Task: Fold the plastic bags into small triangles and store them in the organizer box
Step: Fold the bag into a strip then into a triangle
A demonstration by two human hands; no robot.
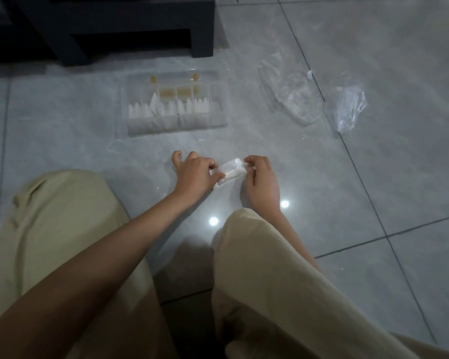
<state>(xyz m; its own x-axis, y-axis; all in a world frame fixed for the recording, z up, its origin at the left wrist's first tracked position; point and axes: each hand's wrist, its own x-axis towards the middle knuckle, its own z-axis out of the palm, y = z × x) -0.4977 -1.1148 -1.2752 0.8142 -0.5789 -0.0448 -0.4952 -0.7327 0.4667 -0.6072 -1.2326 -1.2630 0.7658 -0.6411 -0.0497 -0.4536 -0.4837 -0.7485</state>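
Over the floor (373, 177), the left hand (195, 173) and right hand (261, 182) pinch a folded bag (231, 169). Fingertips (249, 159) hide its ends.

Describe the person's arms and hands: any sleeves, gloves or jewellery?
The left hand and right hand are bare: no gloves, and no rings show in this dim picture. The left forearm is bare to the frame edge, with no sleeve, watch or bracelet. The right forearm is mostly hidden behind loose beige trousers.
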